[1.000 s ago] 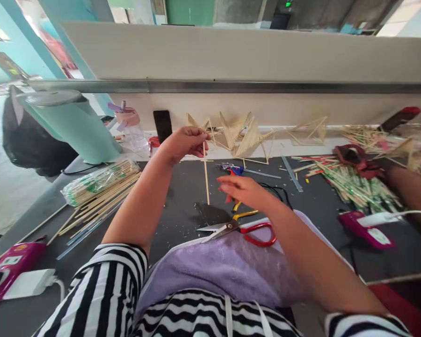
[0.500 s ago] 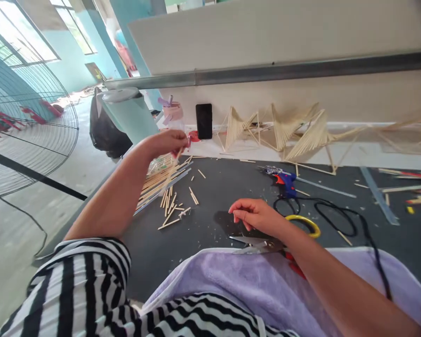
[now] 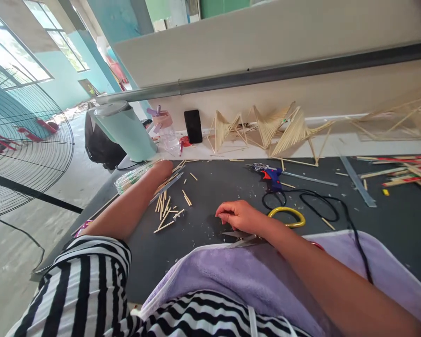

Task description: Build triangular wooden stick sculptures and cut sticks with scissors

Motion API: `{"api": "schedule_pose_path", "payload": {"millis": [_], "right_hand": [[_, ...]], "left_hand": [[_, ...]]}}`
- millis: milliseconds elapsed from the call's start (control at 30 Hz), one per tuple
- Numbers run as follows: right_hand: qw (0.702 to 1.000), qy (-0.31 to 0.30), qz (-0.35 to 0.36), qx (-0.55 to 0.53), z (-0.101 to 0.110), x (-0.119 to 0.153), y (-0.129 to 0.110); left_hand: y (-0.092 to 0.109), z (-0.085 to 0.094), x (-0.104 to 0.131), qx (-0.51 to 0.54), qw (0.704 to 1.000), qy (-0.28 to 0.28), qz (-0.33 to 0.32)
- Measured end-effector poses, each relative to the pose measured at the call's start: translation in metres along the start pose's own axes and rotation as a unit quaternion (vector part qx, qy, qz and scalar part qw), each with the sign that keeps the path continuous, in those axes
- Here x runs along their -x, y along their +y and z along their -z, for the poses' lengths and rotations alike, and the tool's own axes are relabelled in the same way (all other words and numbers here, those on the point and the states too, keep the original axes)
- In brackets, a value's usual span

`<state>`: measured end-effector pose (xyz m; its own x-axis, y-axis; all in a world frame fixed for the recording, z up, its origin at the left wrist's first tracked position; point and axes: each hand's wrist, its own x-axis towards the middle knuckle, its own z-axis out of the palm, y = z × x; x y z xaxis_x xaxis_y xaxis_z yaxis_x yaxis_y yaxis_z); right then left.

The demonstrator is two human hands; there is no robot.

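My left hand (image 3: 163, 167) is lowered at the far left of the dark table, over the pile of thin wooden sticks (image 3: 177, 168). Its fingers are turned away, so their grip is hidden. My right hand (image 3: 240, 216) rests near the middle, fingers curled in toward the thumb, with nothing visible in them. Beneath it lies a pair of scissors (image 3: 243, 241), partly covered by my wrist; a yellow ring handle (image 3: 303, 217) shows beyond my forearm. Short cut sticks (image 3: 164, 206) lie scattered between my hands.
A blue glue gun (image 3: 274, 179) with a looping black cord lies right of centre. Stick frames (image 3: 263, 126) stand along the wall, beside a phone (image 3: 193, 126), a bottle (image 3: 166, 131) and a teal canister (image 3: 129, 131). More sticks (image 3: 407, 173) lie far right. A purple cloth (image 3: 231, 267) covers my lap.
My left hand has come down from a raised spot near the bottle, where it held a thin stick, to the stick pile. My right hand stays by the scissors. The view has shifted slightly.
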<state>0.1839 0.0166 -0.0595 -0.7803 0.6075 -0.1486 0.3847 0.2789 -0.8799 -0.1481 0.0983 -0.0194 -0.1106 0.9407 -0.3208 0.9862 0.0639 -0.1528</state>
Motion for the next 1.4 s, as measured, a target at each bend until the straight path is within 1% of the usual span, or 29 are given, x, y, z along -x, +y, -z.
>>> {"api": "schedule_pose_path", "payload": {"millis": [133,200,267,333,400,433,500,533,600,633,667,733,800,833,867,900,967,1000,1033,1133,1200,1333,1400], "right_hand": [[1.000,0.010,0.006,-0.013,0.001,0.003,-0.001],[1.000,0.014,0.006,-0.019,0.003,0.005,-0.003],[0.999,0.026,0.003,-0.026,0.006,0.007,-0.005],[0.998,0.049,0.010,-0.026,0.012,0.008,-0.007],[0.996,0.080,0.028,-0.032,0.017,0.008,-0.010],[0.993,0.099,0.040,-0.043,0.020,0.007,-0.010],[0.984,0.138,0.066,-0.087,0.023,0.006,-0.011],[0.978,0.151,0.078,-0.118,0.024,0.005,-0.011],[0.966,0.157,0.094,-0.181,0.024,0.004,-0.010],[0.961,0.154,0.100,-0.206,0.025,0.004,-0.009],[0.957,0.154,0.106,-0.223,0.026,0.004,-0.008],[0.953,0.171,0.119,-0.221,0.031,0.005,-0.006],[0.956,0.194,0.125,-0.182,0.039,0.005,-0.004],[0.960,0.203,0.120,-0.151,0.044,0.006,-0.003],[0.964,0.213,0.112,-0.114,0.047,0.005,-0.001],[0.967,0.222,0.100,-0.071,0.050,0.005,0.002],[0.973,0.222,0.068,0.011,0.052,0.002,0.008],[0.975,0.210,0.053,0.045,0.051,0.001,0.011],[0.978,0.192,0.042,0.071,0.049,-0.001,0.014],[0.983,0.133,0.024,0.122,0.043,-0.005,0.022],[0.981,0.122,0.017,0.149,0.041,-0.006,0.024],[0.978,0.123,-0.001,0.170,0.044,-0.003,0.021],[0.982,0.098,-0.016,0.158,0.044,-0.002,0.019]], "left_hand": [[0.013,0.011,0.009,-0.009,0.999,-0.009,0.051],[0.015,0.026,0.017,0.005,0.998,-0.005,0.068],[0.015,0.049,0.027,0.029,0.997,0.013,0.068],[0.016,0.076,0.039,0.069,0.996,0.044,0.043],[0.024,0.100,0.053,0.130,0.989,0.067,-0.008],[0.033,0.108,0.060,0.170,0.981,0.079,-0.044],[0.057,0.115,0.072,0.243,0.958,0.090,-0.124],[0.072,0.114,0.076,0.284,0.940,0.095,-0.165],[0.104,0.106,0.081,0.425,0.862,0.068,-0.269],[0.119,0.101,0.082,0.459,0.835,0.059,-0.299],[0.132,0.096,0.082,0.483,0.811,0.064,-0.323],[0.150,0.088,0.082,0.501,0.784,0.100,-0.352],[0.159,0.080,0.082,0.504,0.763,0.153,-0.374],[0.162,0.076,0.082,0.505,0.754,0.167,-0.387],[0.164,0.071,0.082,0.508,0.743,0.166,-0.402],[0.165,0.065,0.082,0.515,0.733,0.150,-0.418],[0.168,0.051,0.080,0.534,0.716,0.093,-0.440],[0.169,0.044,0.079,0.541,0.711,0.063,-0.445],[0.169,0.037,0.077,0.542,0.711,0.038,-0.447],[0.168,0.022,0.070,0.513,0.728,-0.021,-0.455],[0.166,0.017,0.065,0.518,0.726,-0.035,-0.450],[0.164,0.011,0.056,0.596,0.699,-0.010,-0.395],[0.167,0.007,0.054,0.611,0.693,-0.029,-0.381]]}}
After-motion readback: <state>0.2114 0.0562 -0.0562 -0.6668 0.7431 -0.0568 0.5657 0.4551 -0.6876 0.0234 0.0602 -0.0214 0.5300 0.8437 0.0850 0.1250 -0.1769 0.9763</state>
